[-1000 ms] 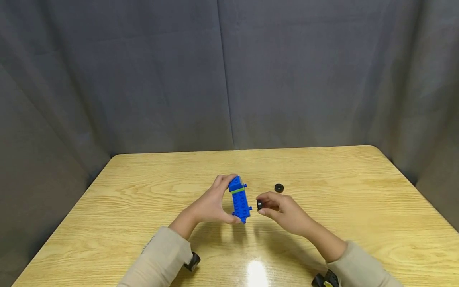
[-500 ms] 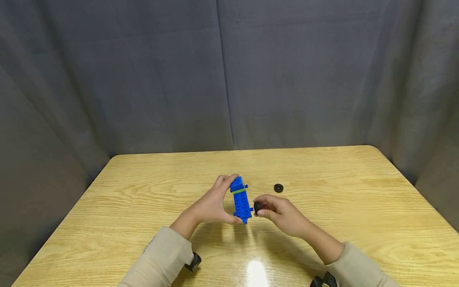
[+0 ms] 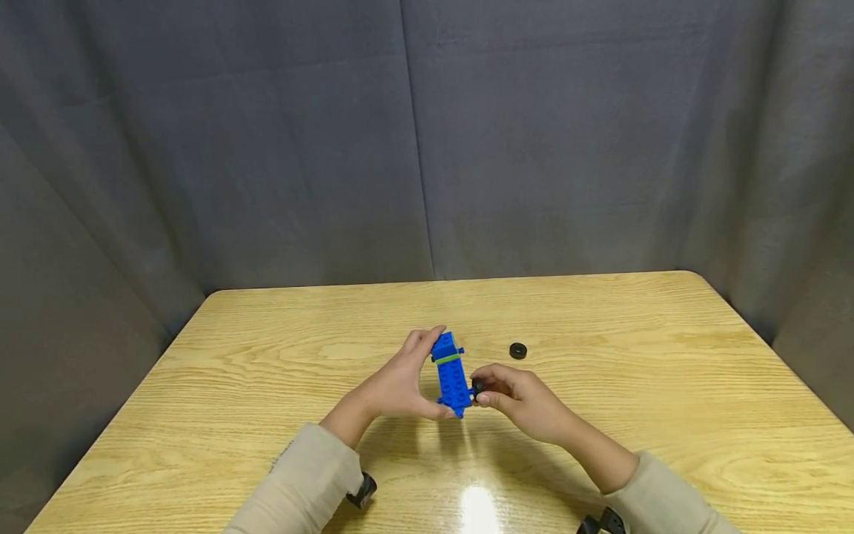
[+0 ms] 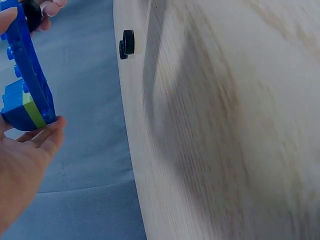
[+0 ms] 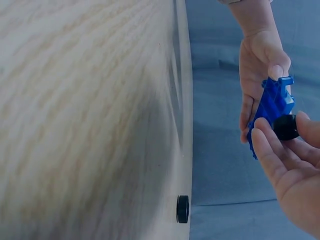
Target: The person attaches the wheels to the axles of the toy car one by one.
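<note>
A blue toy car chassis (image 3: 453, 380) with studs, short axle pegs and a lime-green strip is held above the table. My left hand (image 3: 405, 383) grips it by its two ends, thumb at the near end and fingers at the far end. Between thumb and fingers, my right hand (image 3: 520, 400) pinches a small black wheel (image 5: 286, 127). In the head view that wheel sits right at the near right axle peg; whether it is pushed on I cannot tell. The underside of the chassis shows in the right wrist view.
Another black wheel (image 3: 517, 351) lies flat on the wooden table (image 3: 300, 326), beyond my right hand. Grey curtains (image 3: 300, 148) hang behind the table and at both sides. Black wrist cameras (image 3: 362, 489) sit under the sleeves.
My right hand has brought the wheel left, from a gap beside the chassis up to its near right peg. The left hand and chassis have shifted slightly right.
</note>
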A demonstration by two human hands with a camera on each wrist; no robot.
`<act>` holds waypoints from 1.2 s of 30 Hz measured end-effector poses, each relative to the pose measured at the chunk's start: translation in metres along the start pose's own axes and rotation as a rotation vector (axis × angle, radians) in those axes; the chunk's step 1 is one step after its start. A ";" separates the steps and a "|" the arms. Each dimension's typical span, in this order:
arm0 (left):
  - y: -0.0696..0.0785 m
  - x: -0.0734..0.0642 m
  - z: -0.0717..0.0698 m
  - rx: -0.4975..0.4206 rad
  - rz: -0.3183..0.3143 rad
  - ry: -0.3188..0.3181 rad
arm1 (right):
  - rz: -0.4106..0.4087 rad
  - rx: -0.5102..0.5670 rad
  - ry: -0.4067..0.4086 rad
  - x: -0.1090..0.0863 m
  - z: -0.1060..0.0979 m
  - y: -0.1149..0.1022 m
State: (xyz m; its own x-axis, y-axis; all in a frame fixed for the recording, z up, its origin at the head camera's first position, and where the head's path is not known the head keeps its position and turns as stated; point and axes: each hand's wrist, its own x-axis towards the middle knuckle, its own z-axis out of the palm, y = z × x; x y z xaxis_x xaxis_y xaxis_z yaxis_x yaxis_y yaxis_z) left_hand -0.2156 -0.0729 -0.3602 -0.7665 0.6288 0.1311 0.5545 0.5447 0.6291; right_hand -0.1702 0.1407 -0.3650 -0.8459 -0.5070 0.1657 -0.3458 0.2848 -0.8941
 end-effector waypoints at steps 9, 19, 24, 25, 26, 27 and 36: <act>0.001 0.001 0.003 0.009 -0.008 -0.018 | 0.000 0.004 0.028 -0.001 0.001 0.005; 0.001 0.001 0.003 -0.002 -0.007 -0.010 | -0.011 0.024 0.042 -0.001 0.005 0.004; 0.002 0.001 0.002 0.021 0.001 0.003 | -0.011 0.025 0.044 -0.001 0.005 0.004; 0.001 0.001 0.002 0.029 0.007 0.010 | -0.013 0.027 0.045 -0.001 0.005 0.004; 0.001 0.002 0.002 0.036 0.014 0.018 | -0.012 0.027 0.047 -0.001 0.005 0.004; 0.001 0.002 0.001 0.045 0.020 0.024 | -0.006 0.030 0.050 -0.001 0.005 0.004; 0.001 0.002 0.000 0.059 0.048 0.037 | 0.017 0.050 0.074 -0.001 0.005 0.001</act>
State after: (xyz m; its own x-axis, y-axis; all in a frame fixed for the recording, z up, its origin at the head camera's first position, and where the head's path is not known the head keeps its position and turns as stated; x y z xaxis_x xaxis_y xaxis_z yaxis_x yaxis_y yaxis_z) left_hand -0.2168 -0.0706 -0.3593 -0.7491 0.6349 0.1890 0.6085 0.5469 0.5751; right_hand -0.1671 0.1376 -0.3678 -0.8801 -0.4399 0.1786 -0.3115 0.2510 -0.9165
